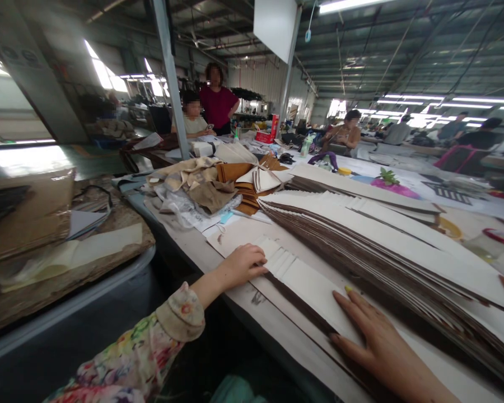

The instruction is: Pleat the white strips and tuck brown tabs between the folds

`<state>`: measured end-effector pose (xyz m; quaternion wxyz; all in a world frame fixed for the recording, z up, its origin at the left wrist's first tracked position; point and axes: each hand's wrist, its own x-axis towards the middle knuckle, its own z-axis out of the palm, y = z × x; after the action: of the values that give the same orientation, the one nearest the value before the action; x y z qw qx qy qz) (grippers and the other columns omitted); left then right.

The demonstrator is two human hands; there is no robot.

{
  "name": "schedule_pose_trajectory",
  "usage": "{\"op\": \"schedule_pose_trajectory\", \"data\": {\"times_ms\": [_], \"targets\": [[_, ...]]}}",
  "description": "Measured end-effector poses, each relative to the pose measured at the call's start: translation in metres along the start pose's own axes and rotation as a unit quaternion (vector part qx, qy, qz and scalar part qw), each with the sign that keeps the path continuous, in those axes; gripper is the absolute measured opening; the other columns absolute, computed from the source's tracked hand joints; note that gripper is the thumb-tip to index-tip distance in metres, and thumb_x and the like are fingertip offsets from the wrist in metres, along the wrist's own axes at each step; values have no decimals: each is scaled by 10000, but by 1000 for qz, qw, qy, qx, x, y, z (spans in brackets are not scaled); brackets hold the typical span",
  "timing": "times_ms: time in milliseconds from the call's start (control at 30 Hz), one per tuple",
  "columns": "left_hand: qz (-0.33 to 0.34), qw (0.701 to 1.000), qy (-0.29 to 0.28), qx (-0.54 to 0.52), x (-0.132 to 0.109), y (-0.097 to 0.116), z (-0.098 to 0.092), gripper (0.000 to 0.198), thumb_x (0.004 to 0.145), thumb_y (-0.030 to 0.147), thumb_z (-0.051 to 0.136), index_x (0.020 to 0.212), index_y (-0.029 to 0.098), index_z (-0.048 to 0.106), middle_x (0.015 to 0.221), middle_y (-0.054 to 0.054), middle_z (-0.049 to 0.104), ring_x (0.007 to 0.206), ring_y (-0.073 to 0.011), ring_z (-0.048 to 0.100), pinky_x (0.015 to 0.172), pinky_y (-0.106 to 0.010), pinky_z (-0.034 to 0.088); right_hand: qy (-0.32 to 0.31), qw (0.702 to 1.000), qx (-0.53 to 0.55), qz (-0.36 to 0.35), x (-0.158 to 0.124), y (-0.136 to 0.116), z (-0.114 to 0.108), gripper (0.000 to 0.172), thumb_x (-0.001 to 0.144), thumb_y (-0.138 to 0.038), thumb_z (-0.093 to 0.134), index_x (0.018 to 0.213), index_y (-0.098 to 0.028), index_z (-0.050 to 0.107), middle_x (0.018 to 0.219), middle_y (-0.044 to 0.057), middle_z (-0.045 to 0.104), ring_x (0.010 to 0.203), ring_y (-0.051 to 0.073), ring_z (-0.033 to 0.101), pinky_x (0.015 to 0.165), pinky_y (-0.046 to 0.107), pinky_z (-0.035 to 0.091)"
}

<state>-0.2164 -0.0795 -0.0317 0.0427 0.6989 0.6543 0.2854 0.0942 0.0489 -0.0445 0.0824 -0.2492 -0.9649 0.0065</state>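
Observation:
A low stack of long strips (pixel 306 294), white on top with dark brown edges, lies along the table's near side, its layers fanned at the far end. My left hand (pixel 242 266) is at that end, fingers curled together over the stack's near edge; the fingertips are partly hidden. Further down the strips, my right hand (pixel 369 327) lies flat on the white surface with its fingers apart and thumb near the brown edge. Beside them on the right is a much thicker pile of white-topped brown panels (pixel 361 229), their ends stepped like a fan.
Crumpled cloth and plastic (pixel 193 187) and folded tan pieces (pixel 235 172) lie beyond my left hand. To the left, a separate worn board (pixel 128 254) carries cardboard and paper. A lidded jar (pixel 493 243) stands at right. Several people are around the tables behind.

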Motion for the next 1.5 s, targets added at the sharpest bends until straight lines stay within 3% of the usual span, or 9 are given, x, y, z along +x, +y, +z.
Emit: {"op": "schedule_pose_trajectory", "data": {"times_ms": [233,400,467,533,600,700,800,933,1500], "targets": [[-123,982,72,-120,-3,23,18,297,848,334,466,1093,183,536,775,-4,624,745,-153,567,709,-275,419,-11,999,-23,-27,0,-7,-7,589,803,-486,424,1257,-112,448,1324,140,403,1199,261,394,976,426,359],[-173,844,23,-507,-3,62,38,631,805,375,537,1332,186,247,832,-35,637,788,-157,614,693,-261,432,11,999,-7,-36,-1,-10,-5,599,799,-493,434,1273,-126,426,1295,130,444,1166,253,437,943,401,405],[-162,797,17,-581,-2,77,43,822,760,401,599,1377,213,90,938,-76,628,861,-179,618,737,-281,435,34,999,-7,-38,-1,-14,-3,600,796,-485,445,1282,-136,411,1280,126,464,1151,255,453,926,393,423],[-148,783,29,-603,-2,85,46,920,740,403,623,1382,236,-14,986,-84,614,892,-180,611,783,-302,432,58,998,-18,-34,-1,-18,0,566,810,-443,434,1284,-135,404,1258,130,486,1133,256,472,912,387,435],[-136,803,42,-578,-3,82,45,901,772,368,591,1379,234,-61,958,-67,616,873,-164,608,799,-314,434,80,995,-38,-37,0,-22,4,496,831,-351,390,1277,-134,408,1230,137,512,1108,251,496,889,381,451],[-144,896,75,-413,-6,56,36,730,840,247,474,1383,223,-14,901,-36,623,822,-145,593,786,-328,443,98,991,-78,-58,0,-24,11,475,814,-191,325,1282,-150,400,1209,136,530,1076,243,524,839,372,479],[-153,972,131,-122,-10,20,23,535,815,178,464,1320,194,289,1077,-78,582,1000,-193,518,904,-392,380,105,985,-106,-82,-2,-23,17,515,777,-110,318,1282,-165,399,1234,117,514,1092,243,511,820,367,484],[-123,987,106,2,-13,-8,14,250,801,231,506,1031,173,587,1111,-84,571,1051,-225,484,926,-391,370,114,979,-124,-113,-4,-21,20,544,748,-63,311,1277,-154,403,1268,91,482,1146,231,461,829,357,477],[-29,999,-9,-13,-13,-24,-6,359,767,247,586,1115,171,545,1126,-88,543,1057,-202,472,950,-336,362,113,962,-207,-139,29,-42,19,564,700,48,301,1221,-97,457,1234,102,515,1105,193,501,839,316,469]]}}
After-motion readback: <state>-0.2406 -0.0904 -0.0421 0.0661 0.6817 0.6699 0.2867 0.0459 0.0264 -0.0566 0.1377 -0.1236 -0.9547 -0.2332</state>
